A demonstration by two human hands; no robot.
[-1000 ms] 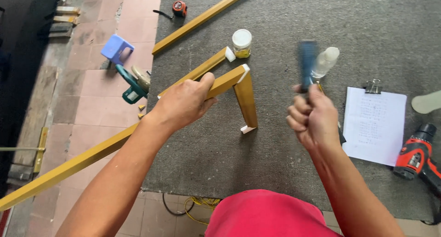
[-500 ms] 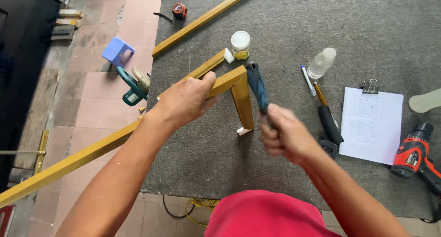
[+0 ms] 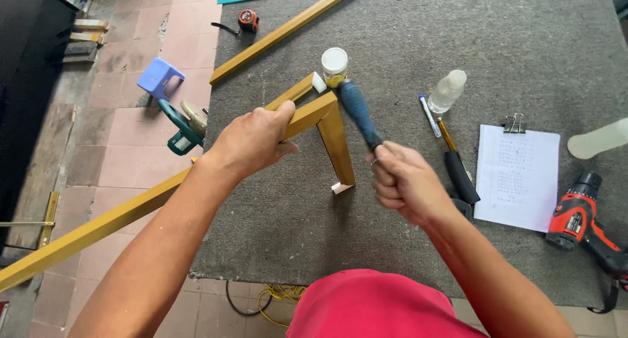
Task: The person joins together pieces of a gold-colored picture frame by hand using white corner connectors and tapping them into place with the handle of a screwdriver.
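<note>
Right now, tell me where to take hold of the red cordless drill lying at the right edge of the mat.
Grip the red cordless drill by its handle, probably from above. It lies flat on the grey mat, free of both hands, with the white clipboard close on its left, so come in from the right side.

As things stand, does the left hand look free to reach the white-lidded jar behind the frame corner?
Probably not: the left hand is gripping the gold frame piece, and the right hand's blue-handled tool lies just in front of the jar.

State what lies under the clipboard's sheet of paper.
The paper rests on grey carpet, held by a binder clip. Any board or carpet directly beneath is covered and cannot be seen.
</note>
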